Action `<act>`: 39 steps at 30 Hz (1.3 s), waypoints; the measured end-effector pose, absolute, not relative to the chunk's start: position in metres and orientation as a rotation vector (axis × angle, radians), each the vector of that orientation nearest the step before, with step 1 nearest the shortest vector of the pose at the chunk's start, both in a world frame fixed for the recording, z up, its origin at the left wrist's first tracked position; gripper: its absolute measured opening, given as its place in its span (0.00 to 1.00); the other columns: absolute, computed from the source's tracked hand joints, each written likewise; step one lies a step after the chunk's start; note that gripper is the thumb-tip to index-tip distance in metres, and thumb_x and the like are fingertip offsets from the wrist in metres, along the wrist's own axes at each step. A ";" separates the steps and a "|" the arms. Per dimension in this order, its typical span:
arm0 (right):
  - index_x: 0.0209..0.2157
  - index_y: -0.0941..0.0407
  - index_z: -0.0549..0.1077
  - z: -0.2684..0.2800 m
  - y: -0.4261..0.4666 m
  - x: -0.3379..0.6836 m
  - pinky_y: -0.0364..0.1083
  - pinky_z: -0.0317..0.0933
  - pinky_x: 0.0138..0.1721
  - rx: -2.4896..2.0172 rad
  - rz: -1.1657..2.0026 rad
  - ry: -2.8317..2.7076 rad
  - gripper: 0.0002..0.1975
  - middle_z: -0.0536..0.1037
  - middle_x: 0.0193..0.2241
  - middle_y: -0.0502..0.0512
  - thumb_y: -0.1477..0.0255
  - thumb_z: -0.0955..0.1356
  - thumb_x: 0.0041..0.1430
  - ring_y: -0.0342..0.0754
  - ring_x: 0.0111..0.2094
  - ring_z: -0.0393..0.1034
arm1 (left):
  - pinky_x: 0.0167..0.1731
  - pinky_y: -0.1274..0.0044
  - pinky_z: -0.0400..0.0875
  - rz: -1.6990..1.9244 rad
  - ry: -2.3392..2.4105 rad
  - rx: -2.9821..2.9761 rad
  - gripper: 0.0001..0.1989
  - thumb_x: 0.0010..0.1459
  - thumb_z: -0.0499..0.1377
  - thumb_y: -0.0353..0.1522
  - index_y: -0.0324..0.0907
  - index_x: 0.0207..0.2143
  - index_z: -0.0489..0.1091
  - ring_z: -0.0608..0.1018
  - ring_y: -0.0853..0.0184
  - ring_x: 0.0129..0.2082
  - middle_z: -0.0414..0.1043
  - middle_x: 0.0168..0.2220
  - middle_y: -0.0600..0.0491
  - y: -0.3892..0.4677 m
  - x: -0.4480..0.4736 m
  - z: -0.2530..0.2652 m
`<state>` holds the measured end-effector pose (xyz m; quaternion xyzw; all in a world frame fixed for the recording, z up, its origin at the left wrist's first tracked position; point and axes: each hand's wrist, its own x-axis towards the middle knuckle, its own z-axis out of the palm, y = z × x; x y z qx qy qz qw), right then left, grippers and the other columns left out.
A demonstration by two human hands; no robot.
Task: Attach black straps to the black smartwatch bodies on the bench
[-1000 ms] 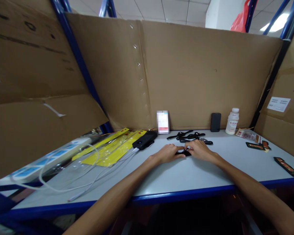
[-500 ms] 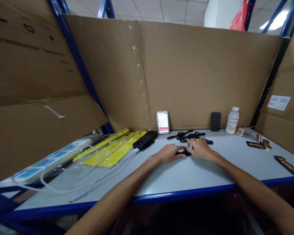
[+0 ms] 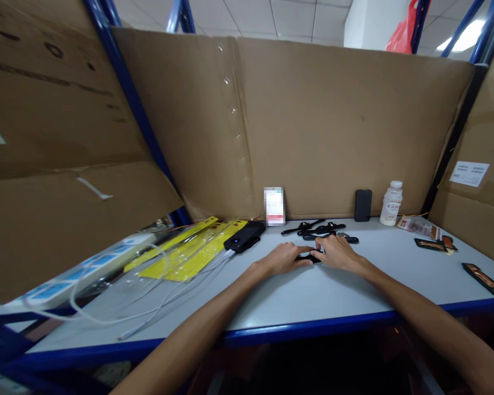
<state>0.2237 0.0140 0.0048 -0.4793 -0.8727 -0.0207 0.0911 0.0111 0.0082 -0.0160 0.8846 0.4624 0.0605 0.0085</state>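
A small, flat black object [image 3: 314, 258], which looks like a watch or its strap, lies low over the table between my hands. My left hand [image 3: 286, 258] grips its left end between thumb and fingers. From the other side, my right hand [image 3: 336, 253] is closed with its thumb and fingertips on the right end; part of the object is hidden behind them. Just beyond my hands lie several black watch-like straps [image 3: 321, 229]. A longer black strap piece [image 3: 351, 240] sticks out behind my right hand.
A lit phone [image 3: 274, 207], a dark phone [image 3: 363, 206] and a white bottle [image 3: 391, 204] stand along the cardboard back wall [image 3: 313, 126]. Yellow packaging [image 3: 197, 252], a black power bank [image 3: 243, 237], white cables [image 3: 156, 312] and a power strip [image 3: 82, 271] fill the left. Small packets [image 3: 430, 244] lie right.
The right fingertips have shifted very slightly on the black object. Otherwise the hands stay in place, and the whole view has moved a little.
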 end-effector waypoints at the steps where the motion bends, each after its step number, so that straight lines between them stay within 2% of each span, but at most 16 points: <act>1: 0.43 0.54 0.77 0.005 0.014 0.224 0.46 0.57 0.39 -1.431 -0.063 -2.593 0.15 0.82 0.40 0.59 0.58 0.65 0.68 0.55 0.42 0.76 | 0.36 0.73 0.70 0.186 1.447 2.767 0.26 0.69 0.53 0.49 0.49 0.63 0.69 0.82 0.54 0.36 0.81 0.33 0.48 0.008 0.011 -0.016; 10: 0.45 0.54 0.77 0.007 0.011 0.222 0.46 0.57 0.38 -1.448 -0.046 -2.609 0.14 0.82 0.40 0.59 0.61 0.67 0.66 0.55 0.43 0.77 | 0.37 0.73 0.70 0.188 1.432 2.750 0.26 0.69 0.54 0.49 0.50 0.64 0.68 0.83 0.52 0.40 0.82 0.37 0.47 0.007 0.012 -0.014; 16: 0.45 0.55 0.77 0.006 0.012 0.223 0.46 0.57 0.39 -1.420 -0.027 -2.600 0.13 0.82 0.40 0.60 0.62 0.66 0.67 0.55 0.42 0.76 | 0.37 0.73 0.71 0.204 1.425 2.755 0.26 0.69 0.53 0.49 0.49 0.62 0.69 0.83 0.54 0.37 0.82 0.36 0.47 0.009 0.011 -0.016; 26: 0.44 0.54 0.78 0.006 0.012 0.223 0.46 0.58 0.40 -1.448 -0.034 -2.609 0.12 0.82 0.42 0.61 0.63 0.66 0.67 0.56 0.43 0.77 | 0.38 0.72 0.71 0.192 1.434 2.752 0.27 0.69 0.53 0.49 0.49 0.63 0.69 0.83 0.53 0.37 0.81 0.34 0.47 0.007 0.012 -0.013; 31: 0.45 0.53 0.79 0.004 0.013 0.225 0.45 0.56 0.37 -1.322 0.019 -2.609 0.11 0.83 0.38 0.57 0.72 0.65 0.65 0.53 0.41 0.76 | 0.38 0.72 0.71 0.183 1.442 2.737 0.26 0.69 0.53 0.50 0.47 0.62 0.70 0.83 0.53 0.36 0.81 0.33 0.46 0.006 0.013 -0.012; 35: 0.41 0.52 0.80 0.007 0.012 0.226 0.43 0.53 0.35 -1.192 0.115 -2.653 0.14 0.82 0.36 0.54 0.78 0.65 0.62 0.49 0.39 0.74 | 0.36 0.73 0.69 0.172 1.441 2.750 0.24 0.69 0.52 0.50 0.47 0.56 0.74 0.83 0.52 0.37 0.81 0.32 0.47 0.006 0.014 -0.012; 39: 0.41 0.53 0.79 0.008 0.011 0.223 0.43 0.53 0.34 -1.253 0.136 -2.601 0.08 0.82 0.36 0.54 0.70 0.67 0.65 0.49 0.38 0.74 | 0.36 0.73 0.70 0.180 1.437 2.763 0.24 0.69 0.52 0.49 0.46 0.55 0.74 0.82 0.51 0.37 0.81 0.34 0.45 0.006 0.013 -0.013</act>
